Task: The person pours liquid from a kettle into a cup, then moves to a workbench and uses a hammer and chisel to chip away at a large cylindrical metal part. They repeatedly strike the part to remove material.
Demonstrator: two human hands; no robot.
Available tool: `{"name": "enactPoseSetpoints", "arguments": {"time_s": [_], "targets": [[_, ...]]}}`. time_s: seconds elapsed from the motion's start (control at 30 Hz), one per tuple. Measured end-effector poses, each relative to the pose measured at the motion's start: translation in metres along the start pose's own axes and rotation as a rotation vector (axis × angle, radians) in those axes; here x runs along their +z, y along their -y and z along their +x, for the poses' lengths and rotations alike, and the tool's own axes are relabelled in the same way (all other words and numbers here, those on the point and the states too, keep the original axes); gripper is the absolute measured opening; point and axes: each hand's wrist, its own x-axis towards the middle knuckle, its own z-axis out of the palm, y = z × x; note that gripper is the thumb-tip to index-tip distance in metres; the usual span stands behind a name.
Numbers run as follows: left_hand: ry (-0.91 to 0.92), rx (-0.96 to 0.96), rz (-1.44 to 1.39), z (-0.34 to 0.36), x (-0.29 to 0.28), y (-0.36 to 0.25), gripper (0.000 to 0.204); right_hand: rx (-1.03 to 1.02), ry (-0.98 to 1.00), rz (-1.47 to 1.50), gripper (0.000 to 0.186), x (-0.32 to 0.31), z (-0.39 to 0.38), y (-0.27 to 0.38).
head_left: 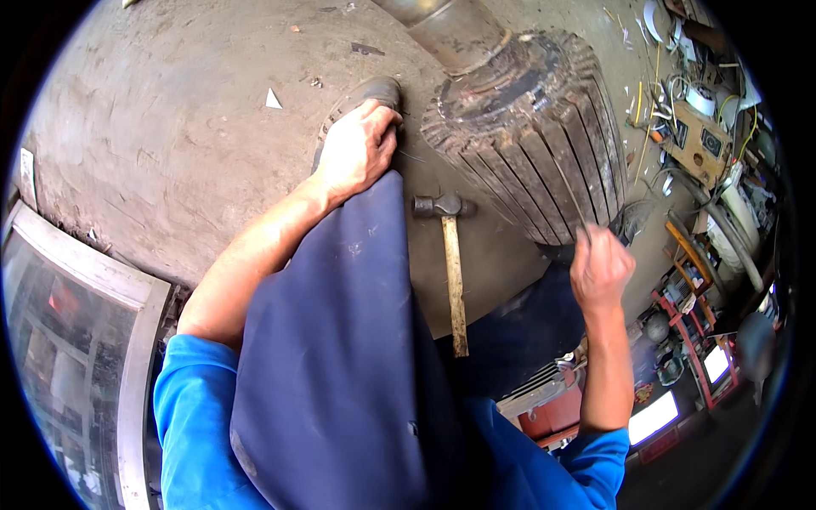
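My left hand (359, 146) is curled closed over my dark-trousered knee (331, 297), above my shoe (382, 89); whatever its fingers hold is hidden. My right hand (602, 262) grips a thin metal rod (574, 197), which lies along a grooved side of a dirty ribbed cylinder (510, 170). A metal pipe (446, 30) rises from that cylinder's ringed end. A hammer (452, 280) with a dark head and worn wooden handle lies on the floor between my left leg and the cylinder.
A framed glass panel (76, 357) is at the left on the concrete floor (187, 127). Along the right are cardboard (693, 136), hoses, scraps, tools and a red box (552, 412). A small white scrap (274, 100) lies left of my shoe.
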Motion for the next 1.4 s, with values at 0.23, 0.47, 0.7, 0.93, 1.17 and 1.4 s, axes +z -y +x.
{"name": "enactPoseSetpoints", "arguments": {"time_s": [0.23,0.47,0.7,0.93,1.17,1.4], "targets": [[-0.015,0.030,-0.006,0.000,0.002,0.003,0.014,0.045,0.059,-0.008,0.009,-0.006,0.023,0.021],[-0.037,0.027,-0.033,-0.002,0.002,0.004,0.015,0.107,0.092,-0.088,0.011,-0.016,-0.035,-0.002],[-0.029,0.018,-0.038,0.000,-0.002,0.004,0.014,0.028,-0.019,-0.005,0.018,-0.011,0.038,0.032],[-0.025,0.020,-0.034,0.003,0.001,0.001,0.014,0.090,-0.034,0.018,0.023,-0.029,-0.009,0.022],[-0.001,-0.007,-0.004,0.002,0.001,0.002,0.014,0.070,-0.161,0.114,0.027,-0.025,-0.009,0.019],[0.032,-0.027,0.017,0.001,-0.004,0.003,0.015,0.145,-0.092,0.008,0.013,0.006,-0.007,0.010]]}}
